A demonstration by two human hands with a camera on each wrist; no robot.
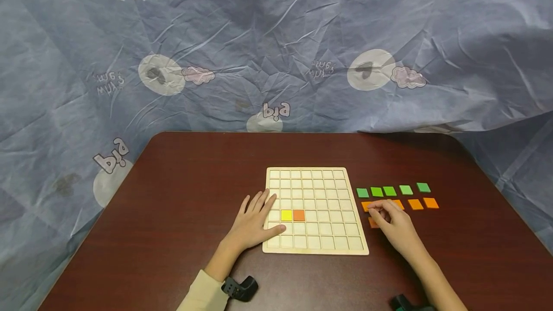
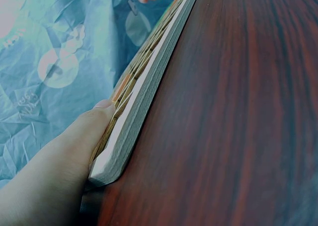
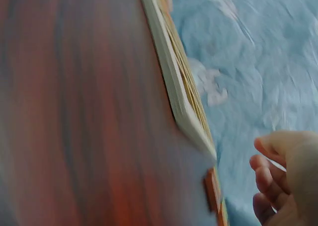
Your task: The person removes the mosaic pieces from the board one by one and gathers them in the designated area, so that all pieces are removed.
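Observation:
A pale wooden grid board (image 1: 319, 244) lies on the table, a yellow tile (image 1: 286, 215) and an orange tile (image 1: 298, 215) side by side in its cells. My left hand (image 1: 250, 224) rests spread over the board's left edge; its thumb (image 2: 94, 119) touches the top face. To the right of the board, my right hand (image 1: 395, 227) hovers over loose tiles, fingers bent and thumb near the index fingertip. No tile shows between them in the right wrist view. Under the hand are an orange tile (image 1: 366, 206) and a darker orange tile (image 1: 373, 223), both partly covered.
A row of several green tiles (image 1: 390, 191) lies behind the right hand, with more orange tiles (image 1: 415, 204) to its right. The dark wood table (image 1: 181, 196) ends at a blue-grey printed cloth (image 1: 276, 61). Each wrist wears a black strap device (image 1: 239, 288).

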